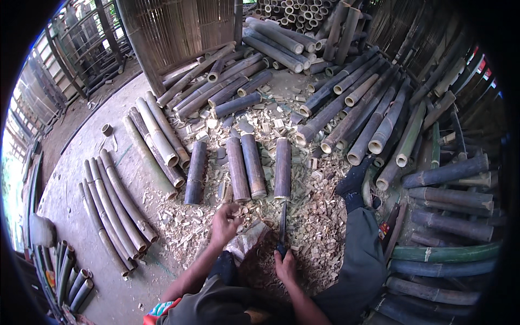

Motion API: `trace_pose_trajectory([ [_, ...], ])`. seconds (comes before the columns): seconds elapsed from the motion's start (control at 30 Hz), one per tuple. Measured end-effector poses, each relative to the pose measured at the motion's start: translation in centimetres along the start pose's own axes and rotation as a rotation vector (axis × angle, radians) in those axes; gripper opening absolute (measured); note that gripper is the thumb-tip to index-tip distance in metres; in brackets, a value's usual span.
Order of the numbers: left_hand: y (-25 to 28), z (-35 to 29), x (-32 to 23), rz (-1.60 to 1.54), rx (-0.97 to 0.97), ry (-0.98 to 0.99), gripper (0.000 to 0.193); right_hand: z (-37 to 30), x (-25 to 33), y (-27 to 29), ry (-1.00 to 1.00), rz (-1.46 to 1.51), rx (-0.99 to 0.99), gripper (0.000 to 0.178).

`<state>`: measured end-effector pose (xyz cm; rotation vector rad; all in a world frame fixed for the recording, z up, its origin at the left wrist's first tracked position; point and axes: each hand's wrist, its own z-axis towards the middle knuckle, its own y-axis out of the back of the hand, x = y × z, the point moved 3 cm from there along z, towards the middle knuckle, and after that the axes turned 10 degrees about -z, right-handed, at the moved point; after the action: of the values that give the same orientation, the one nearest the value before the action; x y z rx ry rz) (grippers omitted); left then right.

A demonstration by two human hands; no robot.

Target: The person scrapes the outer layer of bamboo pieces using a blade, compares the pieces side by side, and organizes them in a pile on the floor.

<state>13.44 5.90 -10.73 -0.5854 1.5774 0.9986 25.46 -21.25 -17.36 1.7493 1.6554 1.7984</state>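
Observation:
My right hand [285, 266] is wrapped round the dark handle of a long knife [283, 225], its blade pointing away from me. The blade's tip reaches the near end of a short dark bamboo section [282, 169]; I cannot tell whether they touch. My left hand [223, 225] is empty, with fingers loosely bent and apart. It is just short of a pair of bamboo sections [238, 168] lying side by side. Another short section [195, 173] lies to their left. Between my hands is a wooden block [248, 242] with a pale top.
Wood chips [319, 216] cover the floor around my legs. Long bamboo poles [116, 203] lie in rows at the left. More cut bamboo [374, 103] is heaped at the far right, with stacked poles [444, 252] beside my right leg. A woven wall [181, 32] stands behind.

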Motion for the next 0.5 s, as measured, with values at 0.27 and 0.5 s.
trace_pose_trajectory([
  [0.27,0.0,-6.1,1.5,-0.104,0.016,0.214,0.043,0.3,-1.0,-0.8,-0.02,-0.036,0.004,0.051],
  [0.5,7.0,4.9,2.6,0.619,-0.602,-0.106,0.073,0.9,-3.0,-2.3,0.106,-0.045,-0.123,0.045],
])
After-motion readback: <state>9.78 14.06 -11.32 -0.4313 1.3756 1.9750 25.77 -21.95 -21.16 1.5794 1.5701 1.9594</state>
